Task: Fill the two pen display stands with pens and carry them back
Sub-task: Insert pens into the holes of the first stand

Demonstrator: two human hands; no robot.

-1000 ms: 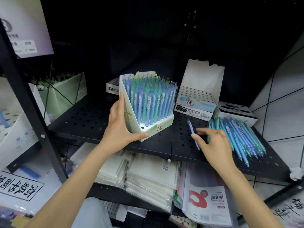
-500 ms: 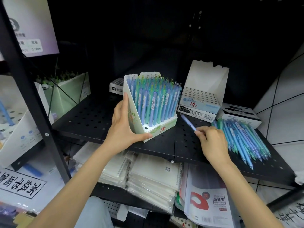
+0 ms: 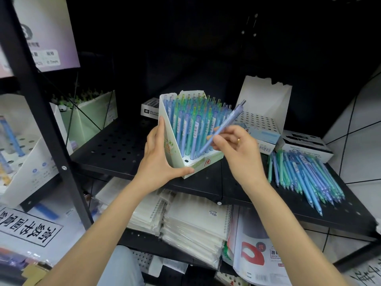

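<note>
A white pen display stand packed with blue and green pens sits on the black perforated shelf. My left hand grips its left wall and front corner. My right hand pinches a light blue pen slantwise over the stand's front row, tip down, where one open hole shows. A second stand, white with no pens in its holes, stands behind to the right. Loose blue and green pens lie in a pile on the shelf at the right.
Small boxes sit behind the pen pile and another behind the full stand. Stacked notebooks fill the shelf below. More display stands stand on the left unit past a black upright post.
My right hand picked one blue pen off the shelf beside the pile, lifted it and brought it left over the stand's front row. My left hand kept its hold on the stand.
</note>
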